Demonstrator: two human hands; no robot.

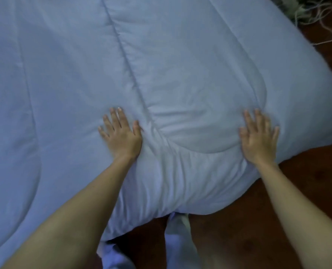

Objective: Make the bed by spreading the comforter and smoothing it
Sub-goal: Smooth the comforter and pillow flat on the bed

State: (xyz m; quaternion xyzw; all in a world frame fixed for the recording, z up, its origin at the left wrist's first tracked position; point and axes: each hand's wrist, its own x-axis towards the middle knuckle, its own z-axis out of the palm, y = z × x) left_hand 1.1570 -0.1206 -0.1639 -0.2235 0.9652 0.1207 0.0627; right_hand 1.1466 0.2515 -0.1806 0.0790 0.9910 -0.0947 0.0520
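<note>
A pale blue quilted comforter (107, 61) covers the bed and fills most of the head view. Its near right corner hangs over the bed's edge, with creases running between my two hands. My left hand (121, 133) lies flat on the comforter, palm down, fingers spread, beside a stitched seam. My right hand (258, 136) also lies flat with spread fingers, near the comforter's right edge. Neither hand grips the fabric. The bed under the comforter is hidden.
Dark reddish-brown wooden floor (306, 191) shows at the right and bottom. My legs in light clothing (178, 243) stand at the bed's corner. A tangle of pale cords or fringe (312, 14) lies on the floor at the top right.
</note>
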